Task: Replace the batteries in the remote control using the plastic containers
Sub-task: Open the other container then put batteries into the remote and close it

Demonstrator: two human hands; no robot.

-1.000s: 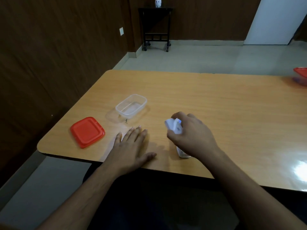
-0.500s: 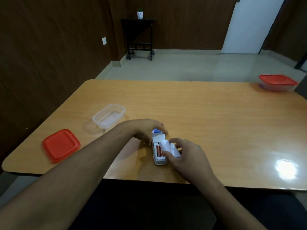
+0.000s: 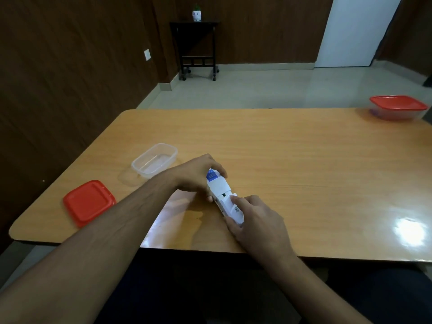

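Note:
A white remote control (image 3: 221, 189) lies face down on the wooden table (image 3: 292, 164), near the front edge. My left hand (image 3: 196, 174) grips its far end, fingers curled over the top. My right hand (image 3: 254, 220) holds the near end, its thumb pressing on the white battery cover, which sits over the compartment. No batteries show. An open clear plastic container (image 3: 154, 160) stands to the left of the remote, and it looks empty. Its red lid (image 3: 88, 202) lies at the front left of the table.
A second clear container with a red lid on it (image 3: 399, 108) stands at the far right corner of the table. A dark side table with a small white pot (image 3: 196, 43) stands by the back wall.
Half a second ago the battery compartment was open, with batteries showing and the cover lifted in my right hand. Now the cover lies over the compartment. My left hand has stayed on the remote's far end.

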